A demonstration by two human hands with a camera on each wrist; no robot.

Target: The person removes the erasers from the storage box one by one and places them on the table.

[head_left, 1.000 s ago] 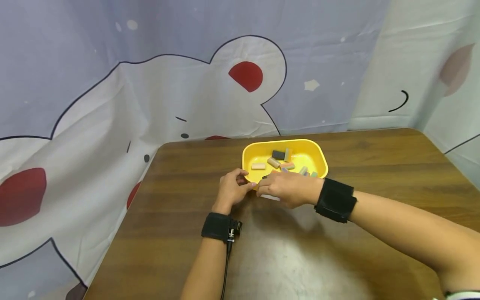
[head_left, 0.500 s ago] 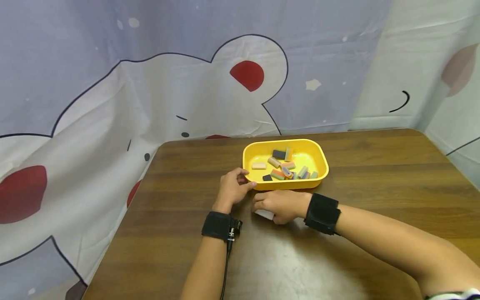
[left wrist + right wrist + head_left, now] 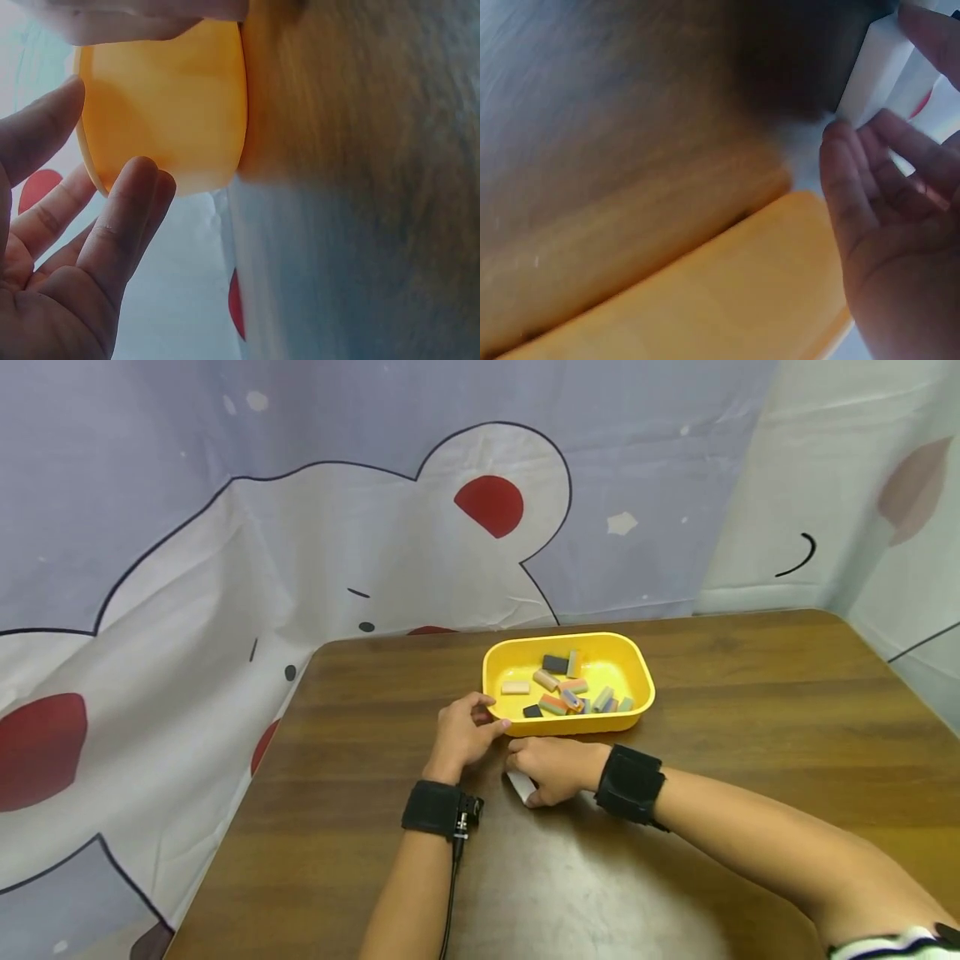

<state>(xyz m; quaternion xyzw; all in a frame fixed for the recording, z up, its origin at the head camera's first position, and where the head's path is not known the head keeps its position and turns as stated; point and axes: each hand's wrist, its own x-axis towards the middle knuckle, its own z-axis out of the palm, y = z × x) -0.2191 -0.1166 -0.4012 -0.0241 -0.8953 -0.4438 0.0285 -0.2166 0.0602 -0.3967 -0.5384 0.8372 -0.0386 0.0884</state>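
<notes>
2 hands sit close together on the wooden table (image 3: 675,877), just near of the yellow tray (image 3: 639,670). The right hand (image 3: 553,768) has its fingers curled round a small white block (image 3: 520,784), holding it against the tabletop; the block's free end pokes out to the left, so its long axis seems to run roughly left-right, though most of it is hidden. The left hand (image 3: 462,735) lies just left of it, fingers loosely bent, fingertips touching the tray's near left corner, gripping nothing. The tray holds about 10 small coloured blocks (image 3: 572,692). Bare tabletop stretches near and to the right; the left table edge is well apart.
</notes>
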